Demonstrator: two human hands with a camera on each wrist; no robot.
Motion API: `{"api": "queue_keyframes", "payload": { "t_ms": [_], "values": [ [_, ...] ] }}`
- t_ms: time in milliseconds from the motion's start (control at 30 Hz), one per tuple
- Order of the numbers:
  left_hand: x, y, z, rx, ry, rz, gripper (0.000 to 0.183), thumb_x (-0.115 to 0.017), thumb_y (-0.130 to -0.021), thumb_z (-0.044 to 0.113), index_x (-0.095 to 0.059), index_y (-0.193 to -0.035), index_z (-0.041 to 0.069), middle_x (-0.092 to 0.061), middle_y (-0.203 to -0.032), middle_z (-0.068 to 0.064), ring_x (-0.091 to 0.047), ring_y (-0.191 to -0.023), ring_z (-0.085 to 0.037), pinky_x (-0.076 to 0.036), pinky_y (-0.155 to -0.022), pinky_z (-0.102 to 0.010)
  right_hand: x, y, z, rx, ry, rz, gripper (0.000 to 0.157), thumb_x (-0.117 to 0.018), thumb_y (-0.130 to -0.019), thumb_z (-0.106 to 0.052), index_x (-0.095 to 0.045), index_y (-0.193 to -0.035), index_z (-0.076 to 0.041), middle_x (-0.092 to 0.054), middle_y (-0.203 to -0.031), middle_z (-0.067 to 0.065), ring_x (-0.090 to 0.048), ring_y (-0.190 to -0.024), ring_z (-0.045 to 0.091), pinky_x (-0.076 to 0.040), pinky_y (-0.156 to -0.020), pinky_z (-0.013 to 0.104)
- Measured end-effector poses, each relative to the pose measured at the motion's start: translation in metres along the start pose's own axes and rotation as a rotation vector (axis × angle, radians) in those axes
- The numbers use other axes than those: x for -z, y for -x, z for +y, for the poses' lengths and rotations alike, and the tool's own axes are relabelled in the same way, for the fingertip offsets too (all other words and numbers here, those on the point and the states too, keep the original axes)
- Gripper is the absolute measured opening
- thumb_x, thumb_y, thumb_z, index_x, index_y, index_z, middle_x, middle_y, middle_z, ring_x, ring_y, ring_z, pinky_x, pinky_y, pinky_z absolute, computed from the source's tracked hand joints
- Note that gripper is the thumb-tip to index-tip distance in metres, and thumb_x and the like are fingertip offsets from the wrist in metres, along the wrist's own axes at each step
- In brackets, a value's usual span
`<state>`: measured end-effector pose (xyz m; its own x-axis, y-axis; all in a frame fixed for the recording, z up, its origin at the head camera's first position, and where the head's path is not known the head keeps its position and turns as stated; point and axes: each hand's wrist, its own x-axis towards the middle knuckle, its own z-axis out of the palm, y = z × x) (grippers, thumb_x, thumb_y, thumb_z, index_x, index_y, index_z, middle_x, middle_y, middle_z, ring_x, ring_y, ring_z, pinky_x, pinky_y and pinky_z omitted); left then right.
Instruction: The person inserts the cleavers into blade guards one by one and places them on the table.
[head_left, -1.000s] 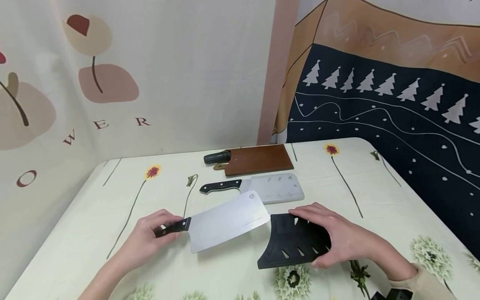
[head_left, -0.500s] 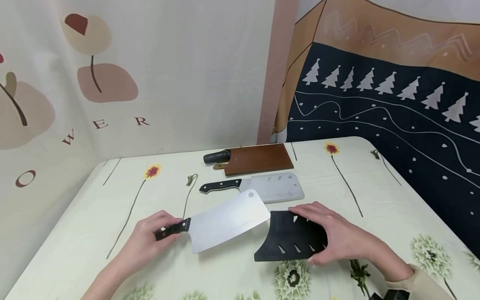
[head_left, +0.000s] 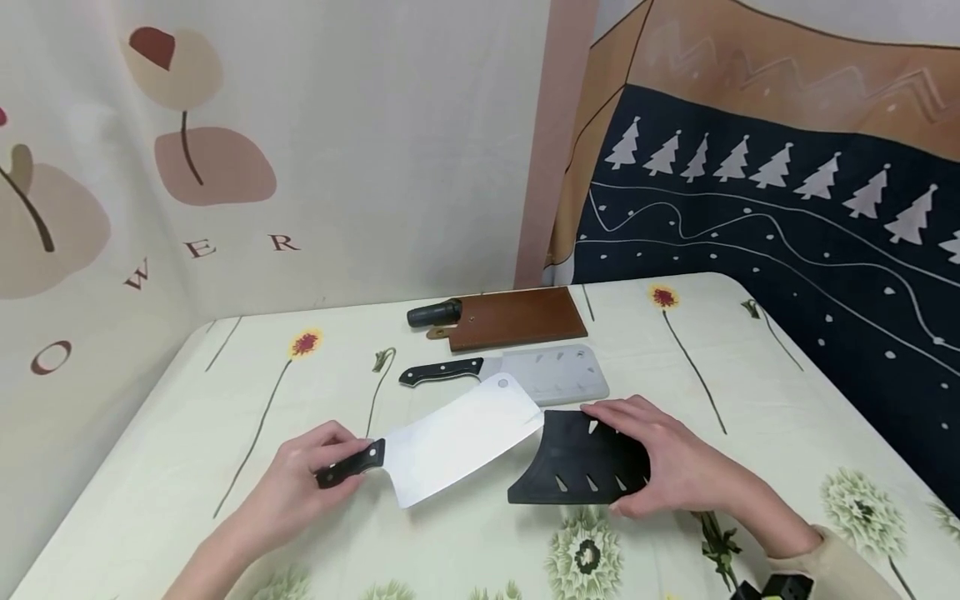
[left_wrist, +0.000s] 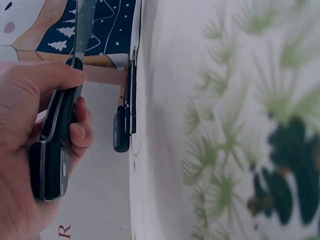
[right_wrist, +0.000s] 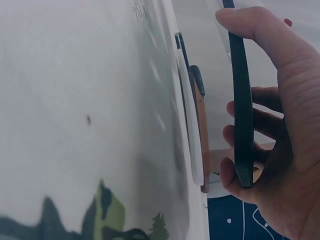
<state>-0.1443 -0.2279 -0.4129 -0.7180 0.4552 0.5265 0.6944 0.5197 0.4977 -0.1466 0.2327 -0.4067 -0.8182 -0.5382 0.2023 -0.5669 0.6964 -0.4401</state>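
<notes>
My left hand (head_left: pixel 311 471) grips the black riveted handle (head_left: pixel 351 463) of a cleaver, whose broad bare blade (head_left: pixel 465 442) tilts up to the right above the table. In the left wrist view the fingers curl round that handle (left_wrist: pixel 57 130). My right hand (head_left: pixel 675 458) holds a black slotted blade sheath (head_left: pixel 577 462) by its right end, thumb at the near edge and fingers at the far edge. Seen edge-on in the right wrist view, the sheath (right_wrist: pixel 242 105) lies between thumb and fingers. The blade's upper right corner is right at the sheath's far left corner.
Behind the hands lies a second cleaver with a black handle (head_left: pixel 441 372) and a translucent sheath (head_left: pixel 558 375) on its blade. Farther back is a brown leather sheath (head_left: pixel 521 319) with a black handle (head_left: pixel 435 314) sticking out. A flowered cloth (head_left: pixel 247 383) covers the table.
The sheath in my right hand has moved slightly away from me and levelled. The cleaver has tilted a little more, its handle shifting slightly right.
</notes>
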Motion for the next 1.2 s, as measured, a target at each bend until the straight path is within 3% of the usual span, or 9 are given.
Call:
{"api": "queue_keyframes", "payload": {
  "t_ms": [467,667,967,1200],
  "values": [
    [0.002,-0.001,0.005,-0.046,0.093,-0.161,0.052,-0.082,-0.066,-0.018,-0.078,-0.113,0.005,-0.063,-0.103,0.010,-0.061,-0.085,-0.006,-0.049,-0.071,-0.015,0.001,0.001,0.002,-0.012,0.057,-0.038,0.101,-0.095,-0.059,-0.047,-0.055,-0.148,-0.021,-0.056,-0.141,-0.003,-0.053,-0.120,0.017,-0.051,-0.090,0.049],
    [0.003,-0.003,0.010,-0.044,0.126,-0.224,0.052,-0.083,-0.071,-0.015,-0.076,-0.118,0.005,-0.061,-0.104,0.011,-0.060,-0.085,-0.005,-0.049,-0.070,-0.016,0.005,0.003,0.008,0.030,0.055,-0.002,0.100,-0.096,-0.056,-0.043,-0.058,-0.146,-0.023,-0.057,-0.139,-0.006,-0.054,-0.121,0.015,-0.053,-0.089,0.047],
    [-0.005,-0.004,0.025,-0.082,0.222,-0.322,0.049,-0.081,-0.076,-0.012,-0.074,-0.122,0.004,-0.060,-0.106,0.008,-0.060,-0.087,-0.004,-0.052,-0.068,-0.018,0.014,0.013,0.022,0.061,-0.010,-0.015,0.099,-0.098,-0.053,-0.035,-0.059,-0.144,-0.028,-0.057,-0.137,-0.011,-0.053,-0.120,0.009,-0.053,-0.086,0.039],
    [0.001,-0.009,0.033,-0.036,0.314,-0.410,0.052,-0.079,-0.078,-0.012,-0.074,-0.125,0.010,-0.059,-0.107,0.008,-0.060,-0.089,-0.006,-0.054,-0.069,-0.023,0.019,0.016,0.025,0.063,-0.075,-0.068,0.100,-0.098,-0.054,-0.032,-0.058,-0.146,-0.030,-0.056,-0.139,-0.011,-0.052,-0.121,0.010,-0.052,-0.086,0.038]
  ]
}}
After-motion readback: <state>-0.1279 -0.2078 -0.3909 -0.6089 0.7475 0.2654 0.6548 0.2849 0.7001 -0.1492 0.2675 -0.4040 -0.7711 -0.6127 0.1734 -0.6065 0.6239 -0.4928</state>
